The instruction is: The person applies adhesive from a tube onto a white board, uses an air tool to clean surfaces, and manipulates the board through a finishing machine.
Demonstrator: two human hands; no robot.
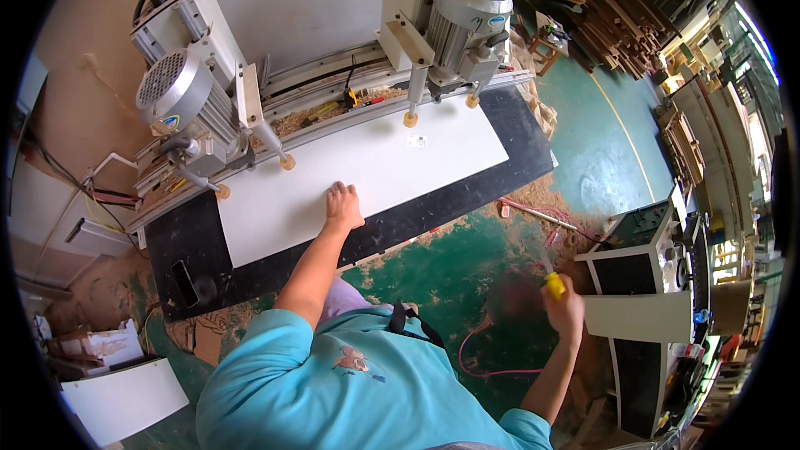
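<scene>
A long white panel [300,208] lies flat on the black machine bed [392,229], partly beneath the drilling machine's clamps. Bent fingers of my left hand [342,205] press on its top, and the thumb sits at the near edge. Off to the right, my right hand [567,314] is closed round a yellow air blow gun [553,285], whose thin nozzle is blurred and points upward. A pink hose [500,374] loops below it; where it joins the blow gun cannot be made out. The panel bears a small white label [417,141].
Two grey motors [200,100] [467,25] rise over the panel's far side, with yellowish clamp pads [287,162] near its far edge. A dark phone [184,283] lies on the bed's left end. Control cabinets [629,271] stand right; sawdust [533,200] covers part of the green floor.
</scene>
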